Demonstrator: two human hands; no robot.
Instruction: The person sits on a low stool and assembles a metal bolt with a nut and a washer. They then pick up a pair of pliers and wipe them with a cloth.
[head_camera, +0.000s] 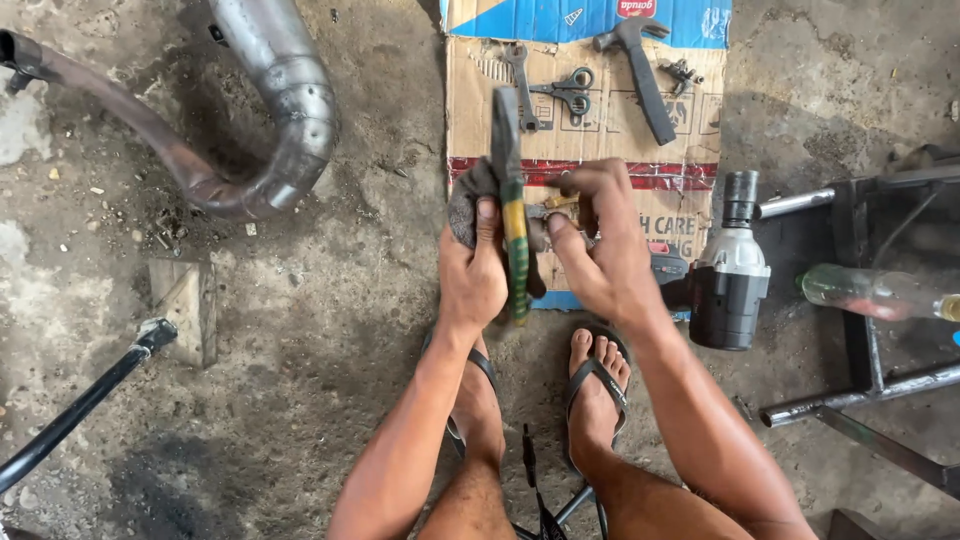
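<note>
Pliers and a dark rag, above the flattened cardboard, are clenched in the left hand; a small brass part is pinched by the right hand. Seemingly cleaning; steady fingertip pressure is required.

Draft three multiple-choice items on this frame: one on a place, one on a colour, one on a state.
1. Where do the scissors lie?
A. on the flattened cardboard
B. inside the exhaust pipe
C. on the person's foot

2. What colour are the grips of the pliers?
A. red and white
B. green and yellow
C. plain black

3. What is the left hand doing?
A. lying open on the floor
B. gripping the hammer
C. closed around the pliers and a dark rag

Answers: 1 A, they rest on the cardboard among the tools; 2 B, the grip shows green with yellow; 3 C, fingers wrap the grip and rag.
</note>
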